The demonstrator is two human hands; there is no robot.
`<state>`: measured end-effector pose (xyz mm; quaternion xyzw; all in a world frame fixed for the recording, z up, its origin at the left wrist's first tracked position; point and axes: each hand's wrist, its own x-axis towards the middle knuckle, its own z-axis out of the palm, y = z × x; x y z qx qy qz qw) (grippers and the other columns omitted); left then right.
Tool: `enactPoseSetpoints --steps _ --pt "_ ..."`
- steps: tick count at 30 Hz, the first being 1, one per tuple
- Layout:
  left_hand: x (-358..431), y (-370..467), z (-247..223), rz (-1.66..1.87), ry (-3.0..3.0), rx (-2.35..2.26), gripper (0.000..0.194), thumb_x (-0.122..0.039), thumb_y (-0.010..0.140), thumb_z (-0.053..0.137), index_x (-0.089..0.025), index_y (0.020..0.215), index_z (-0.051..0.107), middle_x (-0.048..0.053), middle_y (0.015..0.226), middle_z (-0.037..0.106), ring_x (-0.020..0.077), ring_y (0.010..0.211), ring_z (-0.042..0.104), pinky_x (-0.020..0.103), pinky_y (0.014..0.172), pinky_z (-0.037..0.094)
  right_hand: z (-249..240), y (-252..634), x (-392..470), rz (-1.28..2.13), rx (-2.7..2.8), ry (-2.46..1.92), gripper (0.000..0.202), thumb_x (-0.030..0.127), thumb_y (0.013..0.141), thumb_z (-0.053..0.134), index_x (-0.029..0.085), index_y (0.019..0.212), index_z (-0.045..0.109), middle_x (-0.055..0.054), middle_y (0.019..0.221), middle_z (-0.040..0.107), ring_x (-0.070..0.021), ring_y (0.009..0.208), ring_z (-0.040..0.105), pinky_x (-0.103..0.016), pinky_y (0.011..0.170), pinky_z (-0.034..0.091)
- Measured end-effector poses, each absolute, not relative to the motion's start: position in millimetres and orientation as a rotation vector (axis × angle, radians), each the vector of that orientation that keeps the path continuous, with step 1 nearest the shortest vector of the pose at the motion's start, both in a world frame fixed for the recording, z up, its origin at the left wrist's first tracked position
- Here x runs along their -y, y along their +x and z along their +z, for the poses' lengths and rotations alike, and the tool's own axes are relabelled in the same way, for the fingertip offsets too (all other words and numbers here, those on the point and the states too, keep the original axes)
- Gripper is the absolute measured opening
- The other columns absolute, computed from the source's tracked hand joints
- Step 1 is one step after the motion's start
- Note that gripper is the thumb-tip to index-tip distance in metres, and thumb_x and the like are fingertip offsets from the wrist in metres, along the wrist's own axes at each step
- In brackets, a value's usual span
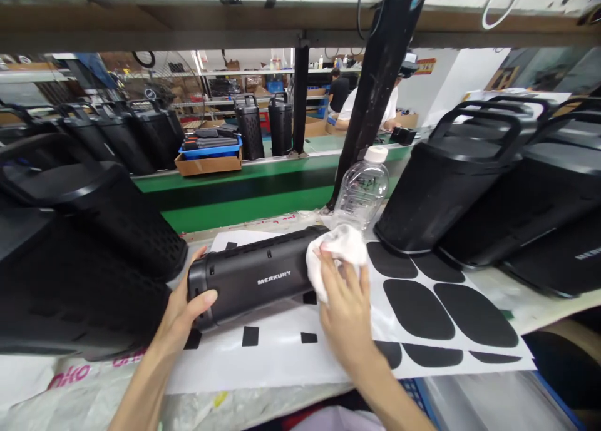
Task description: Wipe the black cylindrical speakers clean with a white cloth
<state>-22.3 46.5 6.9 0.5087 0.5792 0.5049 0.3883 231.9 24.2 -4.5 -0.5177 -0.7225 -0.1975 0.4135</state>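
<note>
A black unit [244, 287] with the word MERKURY on its side lies across the bench in front of me. My left hand [190, 303] grips its left end, the thumb over the near side. In my right hand [345, 299] is a bunched white cloth [340, 246], pressed against the unit's right end and covering it. Just behind the cloth stands a clear plastic bottle [361, 190] with a white cap. Underneath lies a white sheet [277, 365] carrying small black patches.
Black units with handles stand at the left [98, 218] and right [446, 187]. Rounded black pads [417, 309] lie on the sheet's right part. Behind runs a green conveyor [263, 193] with a blue tray [211, 149]; a slanted black post [375, 87] rises there. People are further back.
</note>
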Motion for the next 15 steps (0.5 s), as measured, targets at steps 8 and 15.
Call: enactPoseSetpoints --steps 8,15 --pt "-46.3 -24.6 4.5 1.272 1.275 -1.36 0.092 -0.057 0.069 0.072 -0.027 0.149 0.038 0.006 0.138 0.062 0.0352 0.131 0.053 0.043 0.113 0.039 1.4 194.0 -16.3 -0.366 2.02 -1.062 0.069 -0.003 0.074 0.037 0.01 0.14 0.052 -0.005 0.147 0.053 -0.0221 0.146 0.032 -0.045 0.125 0.01" --pt "-44.6 -23.1 7.0 1.265 1.334 -1.396 0.087 -0.057 0.073 0.07 -0.027 0.149 0.039 0.006 0.145 0.055 0.0358 0.137 0.047 0.043 0.117 0.035 -0.6 175.3 -15.5 -0.488 1.851 -1.188 0.071 -0.004 0.075 0.037 -0.003 0.147 0.039 -0.02 0.151 0.044 -0.03 0.15 0.021 -0.053 0.122 0.021"
